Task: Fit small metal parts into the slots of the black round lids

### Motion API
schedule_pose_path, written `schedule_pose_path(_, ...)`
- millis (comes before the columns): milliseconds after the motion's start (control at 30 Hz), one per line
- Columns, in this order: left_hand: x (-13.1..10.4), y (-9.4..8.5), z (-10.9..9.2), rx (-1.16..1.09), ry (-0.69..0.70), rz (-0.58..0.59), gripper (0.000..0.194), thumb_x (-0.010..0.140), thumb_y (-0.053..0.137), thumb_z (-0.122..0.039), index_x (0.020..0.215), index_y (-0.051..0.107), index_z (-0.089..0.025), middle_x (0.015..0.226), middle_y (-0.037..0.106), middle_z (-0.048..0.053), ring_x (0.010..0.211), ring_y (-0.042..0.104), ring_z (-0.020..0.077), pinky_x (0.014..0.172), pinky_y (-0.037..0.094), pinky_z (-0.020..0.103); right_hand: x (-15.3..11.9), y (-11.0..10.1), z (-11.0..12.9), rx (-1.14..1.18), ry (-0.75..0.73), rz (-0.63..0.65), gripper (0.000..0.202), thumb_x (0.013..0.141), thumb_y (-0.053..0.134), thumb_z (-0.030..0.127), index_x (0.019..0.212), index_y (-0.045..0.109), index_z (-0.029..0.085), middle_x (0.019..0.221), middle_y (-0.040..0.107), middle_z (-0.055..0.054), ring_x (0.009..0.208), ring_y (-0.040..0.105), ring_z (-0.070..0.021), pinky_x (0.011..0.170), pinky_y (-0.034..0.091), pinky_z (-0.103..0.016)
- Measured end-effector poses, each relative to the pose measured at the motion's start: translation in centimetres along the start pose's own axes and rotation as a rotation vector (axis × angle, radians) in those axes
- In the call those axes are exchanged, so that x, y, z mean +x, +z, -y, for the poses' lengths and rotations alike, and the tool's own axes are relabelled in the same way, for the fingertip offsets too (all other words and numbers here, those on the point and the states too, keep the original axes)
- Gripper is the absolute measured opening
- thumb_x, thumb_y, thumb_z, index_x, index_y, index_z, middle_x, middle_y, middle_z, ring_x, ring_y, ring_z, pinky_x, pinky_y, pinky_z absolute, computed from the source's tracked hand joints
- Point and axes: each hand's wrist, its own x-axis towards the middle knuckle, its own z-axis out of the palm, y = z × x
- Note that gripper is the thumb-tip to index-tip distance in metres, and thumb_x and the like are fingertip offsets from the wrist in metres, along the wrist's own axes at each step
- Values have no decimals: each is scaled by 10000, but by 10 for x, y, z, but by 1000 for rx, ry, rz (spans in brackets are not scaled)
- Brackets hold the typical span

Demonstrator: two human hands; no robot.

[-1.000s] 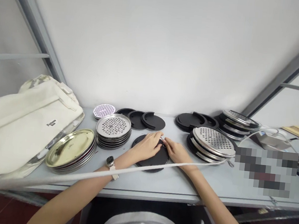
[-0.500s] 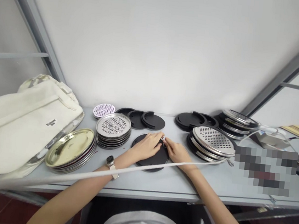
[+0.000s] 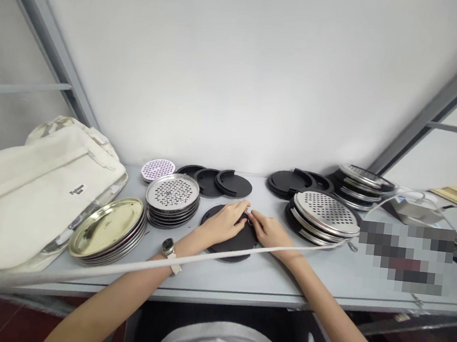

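Observation:
A black round disc [image 3: 232,248] lies flat on the table in front of me. My left hand [image 3: 225,223] rests over its upper part, closed, with fingertips at the far right rim. From the right, my right hand [image 3: 269,232] meets it there, its thumb and forefinger pinched on a small shiny metal ring [image 3: 250,221]. The fingers partly cover the ring, so how it joins the disc is unclear. Nearest on the left is a stack of silver perforated round plates [image 3: 173,192]; on the right, another perforated stack [image 3: 326,213] has black rims.
Golden round plates [image 3: 108,226] and a cream bag [image 3: 43,184] are at the left. Black discs with raised rims [image 3: 233,184] lie by the wall [image 3: 238,74]. More round pieces [image 3: 360,179] are stacked back right. A white cable [image 3: 198,257] crosses before my forearms.
Both hands stay at the disc's rim, with only a slight shift of the fingers around the metal ring. The view has tilted a little; the stacks have not moved.

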Motion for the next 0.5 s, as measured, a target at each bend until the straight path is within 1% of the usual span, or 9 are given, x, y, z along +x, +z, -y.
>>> schedule_pose_path(100, 0, 2, 2, -34, 10, -3, 248, 864, 432, -117, 1101, 393, -179, 1076, 560, 92, 999, 569, 218, 860, 473, 360, -1, 0, 0, 13, 4, 7, 304, 967, 287, 295, 859, 551, 191, 727, 669, -60, 659, 630, -179, 589, 321, -247)
schedule_pose_path(233, 0, 4, 5, -50, 11, -7, 235, 860, 433, -106, 1078, 398, -187, 1062, 570, 82, 1008, 571, 213, 875, 471, 364, -1, -1, 0, 40, 7, 7, 315, 967, 284, 292, 837, 550, 185, 727, 667, -61, 672, 630, -177, 596, 328, -246)
schedule_pose_path(500, 0, 3, 3, -59, -6, 5, 247, 856, 433, -105, 1084, 402, -193, 1101, 578, 88, 1038, 574, 217, 891, 471, 364, -2, -2, 2, 28, 17, -9, 346, 965, 281, 314, 795, 554, 187, 693, 661, -58, 642, 620, -172, 574, 311, -247)
